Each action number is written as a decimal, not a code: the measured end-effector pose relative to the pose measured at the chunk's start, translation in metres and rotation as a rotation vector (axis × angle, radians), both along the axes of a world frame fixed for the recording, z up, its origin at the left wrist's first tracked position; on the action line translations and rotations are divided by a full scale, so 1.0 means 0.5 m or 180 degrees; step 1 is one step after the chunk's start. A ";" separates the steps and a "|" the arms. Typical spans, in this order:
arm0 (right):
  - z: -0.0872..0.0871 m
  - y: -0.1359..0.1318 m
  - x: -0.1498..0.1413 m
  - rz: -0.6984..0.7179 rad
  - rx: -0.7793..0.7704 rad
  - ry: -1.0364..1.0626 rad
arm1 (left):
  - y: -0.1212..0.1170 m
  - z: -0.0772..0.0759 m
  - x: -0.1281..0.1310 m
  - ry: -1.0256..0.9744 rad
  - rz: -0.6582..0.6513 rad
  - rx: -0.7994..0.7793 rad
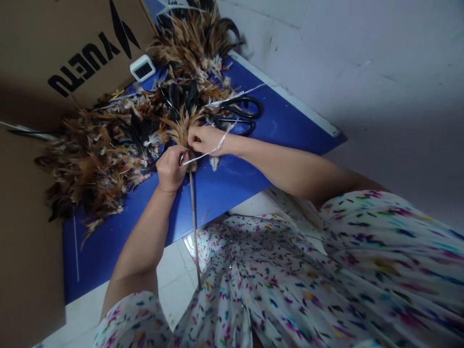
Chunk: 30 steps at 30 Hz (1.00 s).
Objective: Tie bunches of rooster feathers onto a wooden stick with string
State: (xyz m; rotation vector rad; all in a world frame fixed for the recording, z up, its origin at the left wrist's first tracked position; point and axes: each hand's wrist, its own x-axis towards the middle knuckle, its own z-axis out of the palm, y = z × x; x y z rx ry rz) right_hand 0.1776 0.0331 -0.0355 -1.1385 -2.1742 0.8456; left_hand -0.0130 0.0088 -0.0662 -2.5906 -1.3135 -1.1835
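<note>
In the head view, a thin wooden stick rises from my lap over the table edge, with tan and black feathers clustered round its top like a feather duster. My left hand is closed beside the stick's top, pinching a narrow white plastic strip. The strip runs rightward and passes over my right wrist. My right hand is curled shut against the base of the feathers; what its fingertips hold is hidden. Black-handled scissors lie just beyond my right wrist, their blades covered by feathers.
Loose brown feathers are heaped across the left of the blue table. A bigger feather bunch stands at the back. A small white digital device sits against a cardboard box. A pale wall borders the right.
</note>
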 end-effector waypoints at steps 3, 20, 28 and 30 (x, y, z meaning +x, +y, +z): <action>0.004 -0.002 0.008 0.0088 0.0126 0.0258 | 0.002 -0.003 -0.002 -0.0025 -0.0019 -0.0028; -0.007 0.002 0.015 0.0254 0.0538 0.0268 | 0.008 -0.008 -0.002 0.0449 -0.0269 0.0886; -0.022 0.019 0.002 0.0334 0.0287 0.0161 | 0.009 -0.006 0.000 0.0407 -0.0429 0.1176; -0.020 0.015 -0.002 0.0264 0.0256 0.0053 | 0.009 -0.007 -0.001 0.0403 -0.0346 0.1020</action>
